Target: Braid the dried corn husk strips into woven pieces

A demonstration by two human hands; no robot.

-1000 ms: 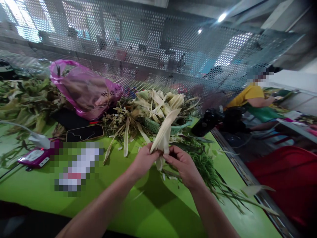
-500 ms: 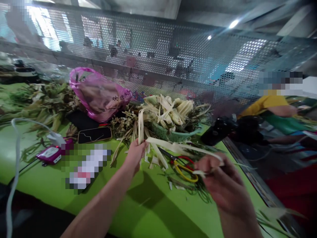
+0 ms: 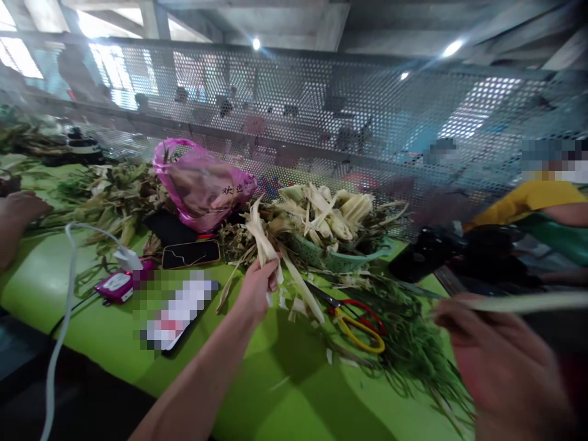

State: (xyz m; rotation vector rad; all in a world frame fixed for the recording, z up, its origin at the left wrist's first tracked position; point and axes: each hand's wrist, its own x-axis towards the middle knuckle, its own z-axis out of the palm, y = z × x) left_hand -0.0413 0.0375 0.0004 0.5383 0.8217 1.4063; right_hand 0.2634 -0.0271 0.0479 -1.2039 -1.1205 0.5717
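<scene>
My left hand is closed around the lower end of a pale corn husk, which stands up from my fingers above the table. Out at the right, my right hand, smeared by motion, pinches a narrow husk strip that points off to the right. Between the hands lie scissors with red and yellow handles. Green stringy strands are heaped beside them. Behind, a green basket bears a pile of dried husks.
A pink plastic bag stands behind a phone. A purple power socket with a white cable is at the left, near another person's hand. A perforated metal screen backs the green table. A person in yellow sits at the right.
My right hand has swung right and away from my left, taking a strip that earlier stretched between both hands. The view has shifted left, and another person's hand now shows at the left.
</scene>
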